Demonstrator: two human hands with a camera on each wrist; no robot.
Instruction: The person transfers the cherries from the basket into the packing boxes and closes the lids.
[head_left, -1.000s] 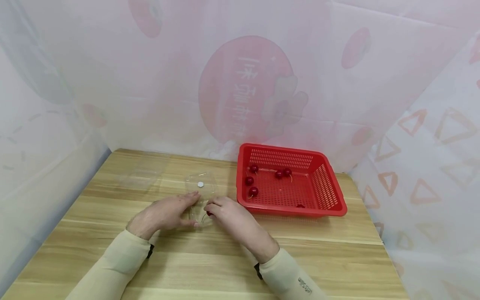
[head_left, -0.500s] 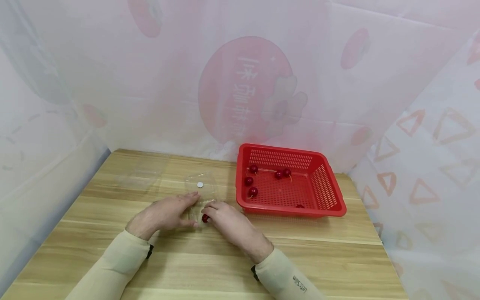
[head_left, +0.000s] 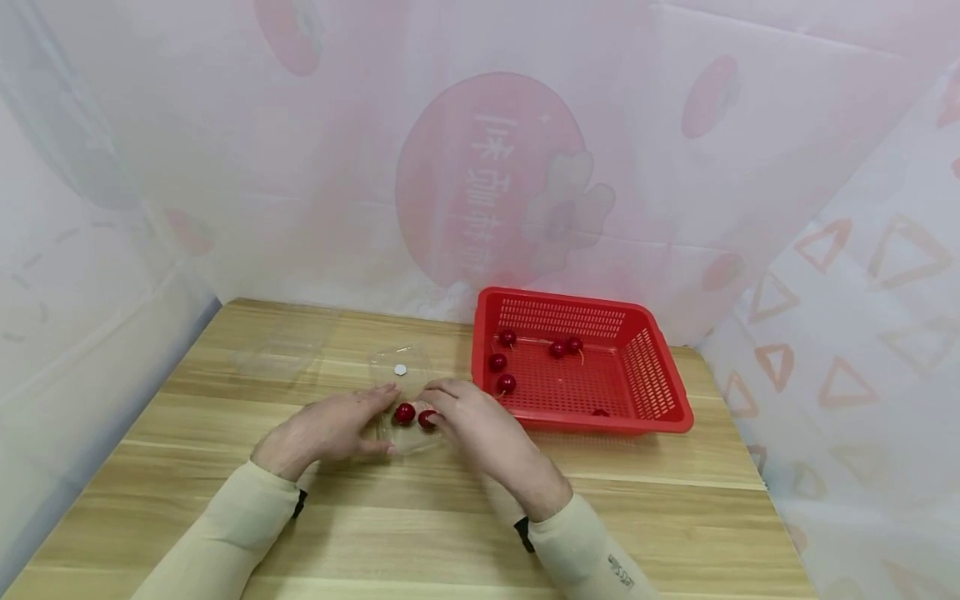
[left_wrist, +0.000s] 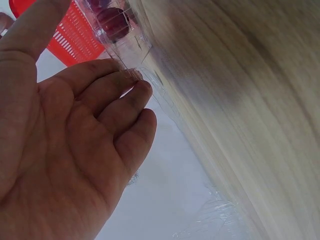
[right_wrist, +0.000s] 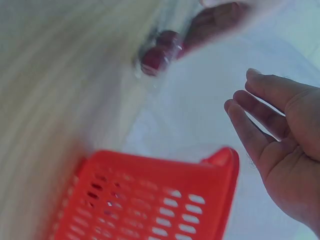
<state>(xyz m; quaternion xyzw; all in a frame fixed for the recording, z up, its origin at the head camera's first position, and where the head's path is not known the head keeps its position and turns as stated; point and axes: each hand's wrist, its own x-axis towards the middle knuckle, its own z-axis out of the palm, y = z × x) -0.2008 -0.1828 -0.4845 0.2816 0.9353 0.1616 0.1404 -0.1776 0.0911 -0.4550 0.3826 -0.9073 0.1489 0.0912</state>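
Two red cherries lie side by side in the near half of a clear plastic clamshell box. My left hand rests against the box's left side, thumb and fingers spread; the left wrist view shows its fingertips at the clear wall, with a cherry behind the plastic. Over the box's right side, my right hand partly covers one cherry in the head view. In the right wrist view the right hand is apart from the cherries, its fingers loosely extended and holding nothing.
A red plastic basket with several cherries stands to the right of the box. Another clear plastic container lies at the back left of the wooden table. A printed cloth backdrop rises behind.
My right hand has let go of a cherry in the box and drawn back up and right. Two cherries now show there. The left hand has stayed in place.
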